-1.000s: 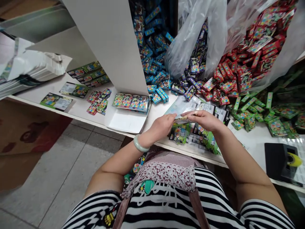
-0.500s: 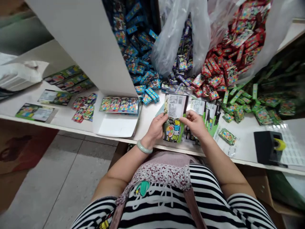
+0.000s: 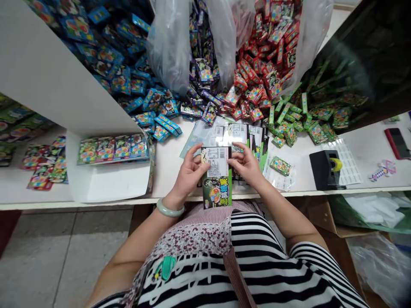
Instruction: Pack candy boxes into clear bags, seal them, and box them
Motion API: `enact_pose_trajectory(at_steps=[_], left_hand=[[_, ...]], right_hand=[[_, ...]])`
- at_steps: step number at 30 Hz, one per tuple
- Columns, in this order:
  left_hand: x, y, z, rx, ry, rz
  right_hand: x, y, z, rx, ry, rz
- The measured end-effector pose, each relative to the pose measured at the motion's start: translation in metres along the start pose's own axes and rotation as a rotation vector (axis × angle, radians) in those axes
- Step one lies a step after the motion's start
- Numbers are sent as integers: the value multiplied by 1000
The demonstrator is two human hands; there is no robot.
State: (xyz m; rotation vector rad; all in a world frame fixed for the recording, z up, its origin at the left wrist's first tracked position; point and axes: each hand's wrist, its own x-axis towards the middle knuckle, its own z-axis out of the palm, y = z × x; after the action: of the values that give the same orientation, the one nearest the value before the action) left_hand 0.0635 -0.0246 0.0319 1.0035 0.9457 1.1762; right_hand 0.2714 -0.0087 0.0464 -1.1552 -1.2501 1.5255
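Note:
Between my two hands is a printed candy packet point(image 3: 217, 182), black and green with a white label on its upper half. My left hand point(image 3: 190, 174) pinches its left edge, thumb lying over the label. My right hand point(image 3: 246, 166) has thumb and forefinger at the upper right edge of the packet. Similar packets point(image 3: 257, 139) lie fanned on the table just behind my right hand. A clear plastic sleeve point(image 3: 201, 134) lies flat beyond my left hand.
Blue point(image 3: 122, 77), purple point(image 3: 205, 70), red point(image 3: 257, 81) and green candy boxes point(image 3: 289, 117) are heaped at the back. A white tray point(image 3: 112, 182) holding boxes stands left. At right are a loose green box point(image 3: 280, 166), a tape dispenser point(image 3: 326, 169) and a phone point(image 3: 397, 143).
The view has swung to the right. The packet has come nearer my body, hanging over the table's front edge, and both hands have moved with it.

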Motion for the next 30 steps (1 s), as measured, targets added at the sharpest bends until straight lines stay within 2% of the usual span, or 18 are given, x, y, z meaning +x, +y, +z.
enact_pose_trajectory(at_steps=[4, 7, 9, 11, 13, 17, 22, 26, 30], left_hand=[[-6, 21, -1, 155, 24, 45], [-6, 39, 2, 275, 98, 116], [-3, 49, 3, 255, 89, 89], [0, 54, 3, 169, 55, 25], [2, 56, 1, 109, 45, -4], [0, 52, -3, 89, 77, 9], [-4, 56, -5, 95, 3, -9], [-6, 63, -3, 241, 15, 103], [-6, 63, -2, 246, 21, 188]], right_hand=[[-7, -13, -1, -40, -126, -45], [-6, -27, -1, -160, -65, -106], [-2, -36, 0, -190, -28, -119], [2, -43, 2, -144, -43, -83], [4, -45, 5, -100, -45, -65], [4, -44, 8, -190, 29, -128], [6, -46, 6, -120, -93, -122], [6, -51, 3, -287, -93, -247], [2, -58, 4, -414, -146, -319]])
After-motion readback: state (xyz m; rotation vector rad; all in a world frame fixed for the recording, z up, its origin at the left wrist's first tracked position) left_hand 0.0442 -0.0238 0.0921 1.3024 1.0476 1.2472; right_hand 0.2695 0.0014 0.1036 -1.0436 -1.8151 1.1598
